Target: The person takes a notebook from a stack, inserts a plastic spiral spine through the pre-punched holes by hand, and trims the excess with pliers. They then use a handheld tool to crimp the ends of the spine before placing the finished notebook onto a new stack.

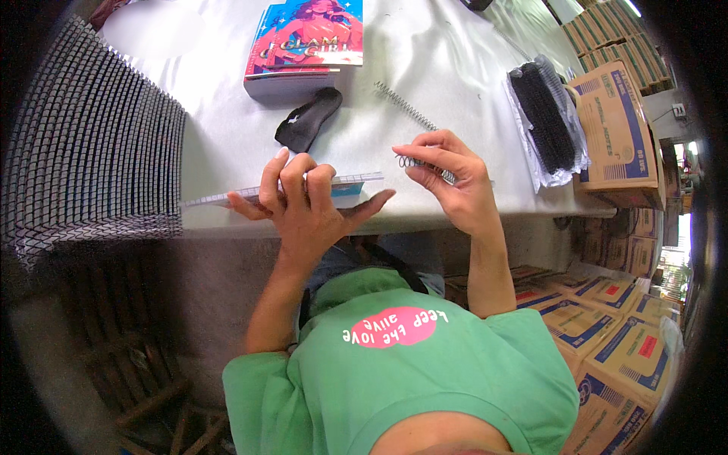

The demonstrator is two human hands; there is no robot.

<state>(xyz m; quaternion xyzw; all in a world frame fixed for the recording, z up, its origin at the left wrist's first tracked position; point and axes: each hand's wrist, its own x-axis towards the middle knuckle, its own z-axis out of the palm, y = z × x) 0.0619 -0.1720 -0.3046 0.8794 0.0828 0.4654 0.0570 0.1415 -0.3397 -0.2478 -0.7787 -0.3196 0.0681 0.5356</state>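
Observation:
My left hand (303, 197) grips a thin notebook (350, 188) near the table's front edge. The notebook is seen edge-on, with a row of holes or marks along its upper edge; its fingers bend over that edge and the thumb sticks out to the right. In my right hand (459, 178), a thin metal spiral coil (409, 161) is pinched between thumb and fingers, its free end pointing toward the notebook but apart from it. Another spiral coil (402, 105) lies on the table just beyond, its near end hidden behind the right hand.
A tall stack of spiral-bound notebooks (98, 144) stands at left. Farther back is a pile of books with pink and blue covers (311, 38), a black cloth-like piece (312, 121) before it. Dark coils in a plastic bag (542, 117) and a cardboard box (618, 125) sit at right.

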